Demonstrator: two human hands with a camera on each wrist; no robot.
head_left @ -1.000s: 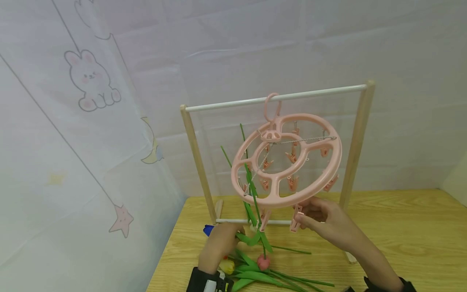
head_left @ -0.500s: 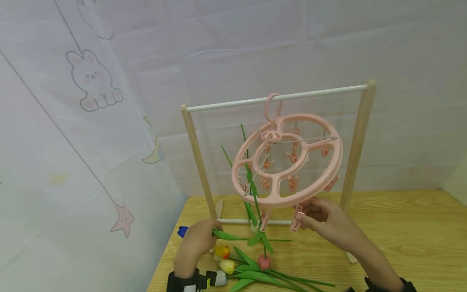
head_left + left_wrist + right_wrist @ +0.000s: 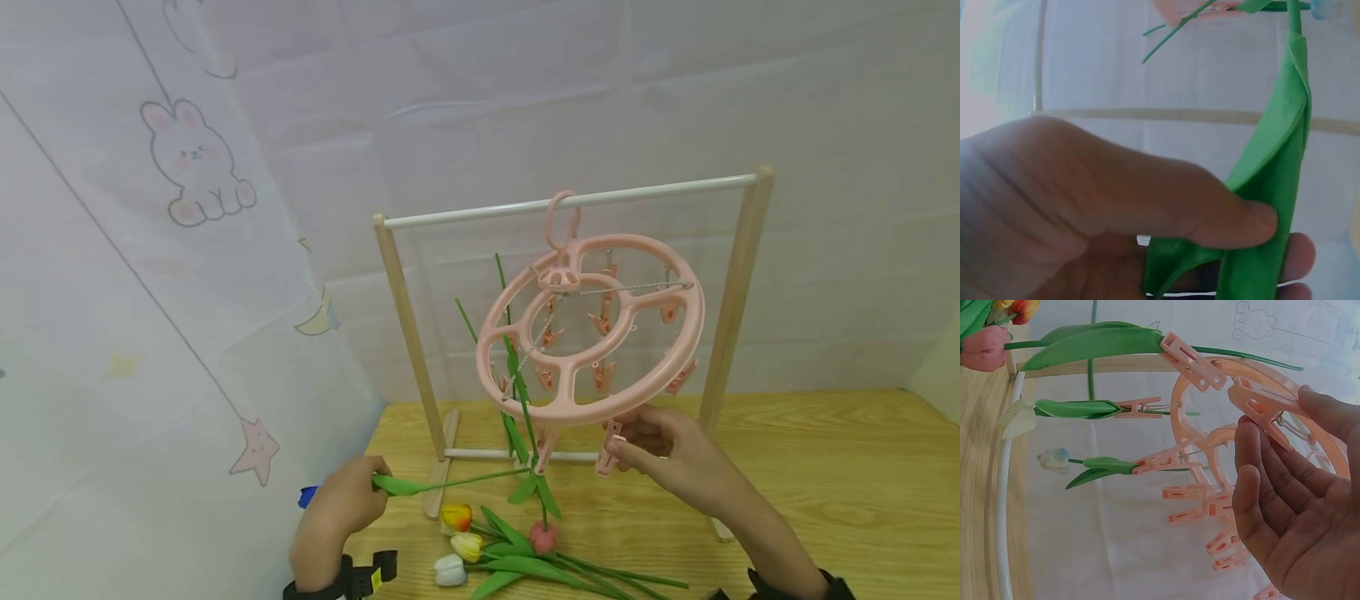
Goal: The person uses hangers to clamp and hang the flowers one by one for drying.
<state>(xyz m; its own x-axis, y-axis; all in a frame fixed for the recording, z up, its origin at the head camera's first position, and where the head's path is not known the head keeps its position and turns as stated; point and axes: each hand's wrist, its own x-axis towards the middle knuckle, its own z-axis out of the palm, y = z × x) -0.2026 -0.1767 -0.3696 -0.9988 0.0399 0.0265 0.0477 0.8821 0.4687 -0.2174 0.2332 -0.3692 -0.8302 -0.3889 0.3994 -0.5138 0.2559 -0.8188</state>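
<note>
My left hand (image 3: 337,512) grips an artificial blue tulip by its green leaves, left of the stand. Its blue bloom (image 3: 307,497) pokes out beyond the hand and its stem points right. In the left wrist view the thumb presses on the leaf (image 3: 1272,150). My right hand (image 3: 678,462) pinches a pink clothespin (image 3: 1263,409) at the near rim of a round pink drying hanger (image 3: 577,414). Other clips hold a pink tulip (image 3: 985,349), a white tulip (image 3: 1019,419) and a pale blue tulip (image 3: 1054,460), blooms down.
The hanger hooks over the white bar (image 3: 472,214) of a wooden-legged stand (image 3: 408,333). On the wooden table (image 3: 825,483) lie an orange-yellow tulip (image 3: 457,518), a yellow tulip (image 3: 468,547) and a white tulip (image 3: 450,571), stems to the right. A white sheet hangs behind.
My left hand has moved left with the blue tulip, drawing its stem away from the hanging pink tulip and uncovering the blooms on the table. My right hand has stayed at the clothespin.
</note>
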